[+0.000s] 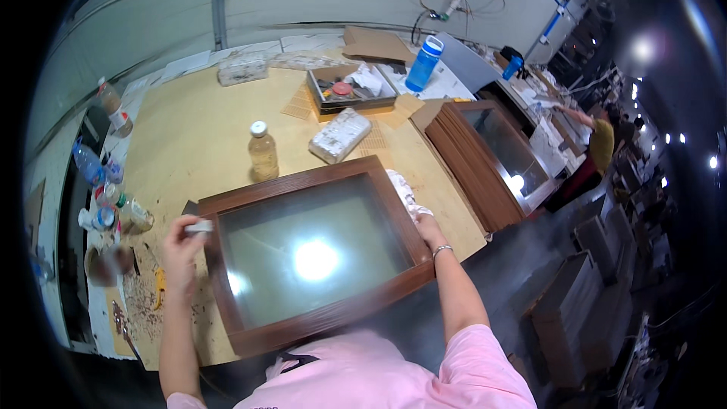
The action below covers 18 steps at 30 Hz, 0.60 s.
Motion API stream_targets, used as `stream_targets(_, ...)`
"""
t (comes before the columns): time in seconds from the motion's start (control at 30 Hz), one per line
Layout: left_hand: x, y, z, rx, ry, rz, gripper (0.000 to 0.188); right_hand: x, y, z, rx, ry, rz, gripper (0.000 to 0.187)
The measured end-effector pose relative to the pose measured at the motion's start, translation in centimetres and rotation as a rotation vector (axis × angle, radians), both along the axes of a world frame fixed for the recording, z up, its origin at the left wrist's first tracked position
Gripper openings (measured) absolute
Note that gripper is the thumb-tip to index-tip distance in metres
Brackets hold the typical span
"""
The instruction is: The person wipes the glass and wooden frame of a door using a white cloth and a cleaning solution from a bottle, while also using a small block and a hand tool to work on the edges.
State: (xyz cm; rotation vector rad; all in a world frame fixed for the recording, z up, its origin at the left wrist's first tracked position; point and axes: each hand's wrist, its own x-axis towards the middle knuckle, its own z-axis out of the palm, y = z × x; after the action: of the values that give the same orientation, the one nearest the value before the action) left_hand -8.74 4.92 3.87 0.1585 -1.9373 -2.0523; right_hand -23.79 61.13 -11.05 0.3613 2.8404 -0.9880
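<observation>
A brown wood-framed glass door panel (415,241) lies tilted across the near part of the worktable, its glass reflecting a bright lamp. Beside the frame's left edge, my left hand (184,246) is closed, with a small whitish block (199,226) pinched between thumb and fingers. My right hand (430,232) is at the frame's right edge, closed on a bunched white cloth (405,192); its fingertips are partly hidden. Just beyond the far frame edge stands a capped bottle of yellowish liquid (263,153). A wrapped, stained white block (340,135) lies to its right.
A stack of similar brown frames (473,170) borders the right side. Further back are an open box of odds and ends (352,89) and a blue bottle (424,65). Several bottles and an orange-handled tool (159,288) line the left. A person (598,148) works at far right.
</observation>
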Motion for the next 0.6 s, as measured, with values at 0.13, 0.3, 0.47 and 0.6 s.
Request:
stream_targets(0.13,-6.4,10.2,2.8,-0.078,-0.099,-0.277,0.037,0.6,-1.4,1.1,0.014,-0.045,0.039,0.037)
stream_targets(0.3,-15.8,19.6,3.3,-0.185,-0.186,-0.468,0.037,0.9,2.8,-0.5,-0.412,0.554,-0.003,0.017)
stream_targets(0.47,-23.5,24.9,0.9,-0.553,-0.151,-0.544,0.034,4.6,3.3,5.2,-0.949,0.312,-0.138,0.03)
stream_targets(0.6,-27.2,29.1,1.7,-0.821,-0.066,-0.707,0.036,5.8,1.7,5.8,-0.754,0.366,0.059,0.036)
